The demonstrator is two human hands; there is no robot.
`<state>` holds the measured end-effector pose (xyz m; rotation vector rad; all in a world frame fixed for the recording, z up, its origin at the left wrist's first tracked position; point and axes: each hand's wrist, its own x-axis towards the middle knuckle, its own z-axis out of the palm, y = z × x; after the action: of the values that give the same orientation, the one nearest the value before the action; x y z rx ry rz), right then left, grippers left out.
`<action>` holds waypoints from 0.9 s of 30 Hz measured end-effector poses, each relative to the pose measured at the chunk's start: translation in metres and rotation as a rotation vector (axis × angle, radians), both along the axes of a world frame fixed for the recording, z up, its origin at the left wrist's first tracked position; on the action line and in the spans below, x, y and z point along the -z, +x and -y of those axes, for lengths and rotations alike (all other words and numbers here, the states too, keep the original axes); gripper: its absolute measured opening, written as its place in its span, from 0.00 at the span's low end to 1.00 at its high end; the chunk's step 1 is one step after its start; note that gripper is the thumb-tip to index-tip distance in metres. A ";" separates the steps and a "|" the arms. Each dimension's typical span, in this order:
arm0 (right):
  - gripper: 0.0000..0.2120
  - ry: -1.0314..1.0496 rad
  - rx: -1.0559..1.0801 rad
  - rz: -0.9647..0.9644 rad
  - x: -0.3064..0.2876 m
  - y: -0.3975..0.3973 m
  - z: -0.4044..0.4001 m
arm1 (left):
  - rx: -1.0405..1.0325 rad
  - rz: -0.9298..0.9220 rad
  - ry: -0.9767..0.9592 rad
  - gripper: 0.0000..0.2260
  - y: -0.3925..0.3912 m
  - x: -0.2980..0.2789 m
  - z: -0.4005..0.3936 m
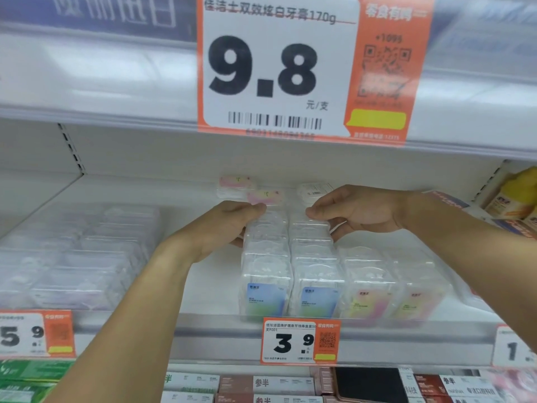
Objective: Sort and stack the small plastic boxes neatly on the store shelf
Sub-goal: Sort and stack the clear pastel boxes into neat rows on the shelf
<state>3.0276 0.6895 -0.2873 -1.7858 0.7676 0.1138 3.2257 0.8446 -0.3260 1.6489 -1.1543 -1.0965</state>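
While your left grip (232, 225) and right grip (351, 213) each clasp a rear box, four front rows (316, 283) stand tidy; loose boxes (250, 189) beyond them remain.

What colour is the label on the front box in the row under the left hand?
Blue fading to green, seen in the head view.

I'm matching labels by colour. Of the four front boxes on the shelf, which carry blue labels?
The two on the left: the leftmost box and the one beside it have blue-green labels. The two to their right are pink and yellow.
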 end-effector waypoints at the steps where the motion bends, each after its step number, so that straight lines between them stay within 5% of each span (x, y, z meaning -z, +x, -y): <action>1: 0.09 0.002 0.001 0.001 0.000 0.000 0.000 | 0.004 0.005 -0.001 0.15 -0.001 0.001 0.000; 5: 0.12 -0.003 0.017 -0.001 0.002 -0.001 -0.002 | 0.002 0.048 0.002 0.15 -0.003 0.004 0.000; 9: 0.28 -0.024 0.092 -0.080 -0.001 0.002 0.010 | -0.006 0.047 0.008 0.16 -0.002 0.006 0.000; 16: 0.13 -0.488 0.194 -0.075 -0.002 0.064 0.028 | -0.096 -0.009 -0.034 0.18 -0.002 0.008 0.001; 21: 0.34 -0.652 0.029 -0.351 0.019 0.122 0.018 | -0.458 -0.110 -0.132 0.19 0.005 0.019 0.011; 24: 0.33 -0.615 0.068 -0.428 0.028 0.132 0.021 | -0.609 -0.091 -0.207 0.12 0.012 0.023 0.014; 27: 0.31 -0.367 0.294 -0.253 0.028 0.123 0.028 | -0.696 0.079 -0.259 0.12 0.012 0.026 0.018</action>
<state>3.1510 0.6615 -0.3155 -2.0005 1.2911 0.0021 3.2380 0.8269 -0.3516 1.6968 -0.6386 -0.4235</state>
